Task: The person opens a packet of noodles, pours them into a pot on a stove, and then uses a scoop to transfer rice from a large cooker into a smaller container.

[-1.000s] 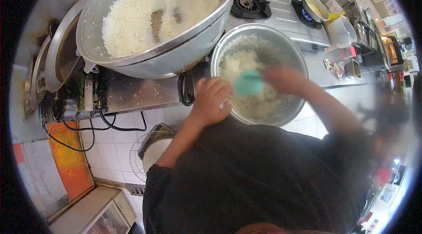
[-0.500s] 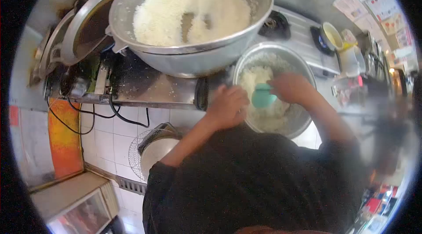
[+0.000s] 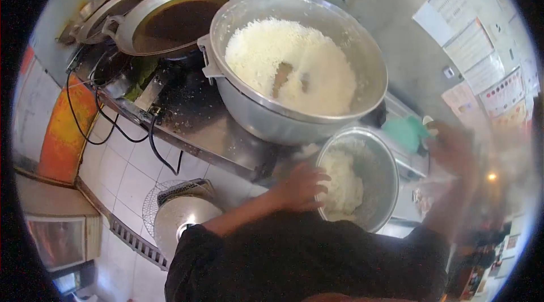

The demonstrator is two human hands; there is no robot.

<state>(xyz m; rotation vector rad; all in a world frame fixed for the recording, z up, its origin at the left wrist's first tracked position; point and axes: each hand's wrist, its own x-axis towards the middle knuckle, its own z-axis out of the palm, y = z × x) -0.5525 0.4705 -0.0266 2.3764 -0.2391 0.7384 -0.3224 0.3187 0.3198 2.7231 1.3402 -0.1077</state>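
Observation:
My right hand [image 3: 450,146], blurred by motion, grips a green plastic scoop [image 3: 403,133] in the air to the right of the smaller metal pot [image 3: 382,188]. A white mound of cooked rice [image 3: 341,182] lies on the left side inside that pot. At the pot's left rim is my left hand [image 3: 303,187], its fingertips curled over the edge. Behind it stands a large, wide metal pot [image 3: 255,115] holding much more rice [image 3: 317,78], with a dark gap in the middle where the bottom shows.
A wok of dark oil [image 3: 175,24] sits at the back left of the metal stove top [image 3: 204,140]. Black hoses [image 3: 156,143] hang from its front. Below, a round lid [image 3: 184,217] and a wire strainer [image 3: 150,208] are near the tiled floor. Papers [image 3: 476,47] cover the wall.
My right hand has lifted the green scoop out of the smaller pot and swung it right. My left hand stays by the rim. The camera view has turned and shifted.

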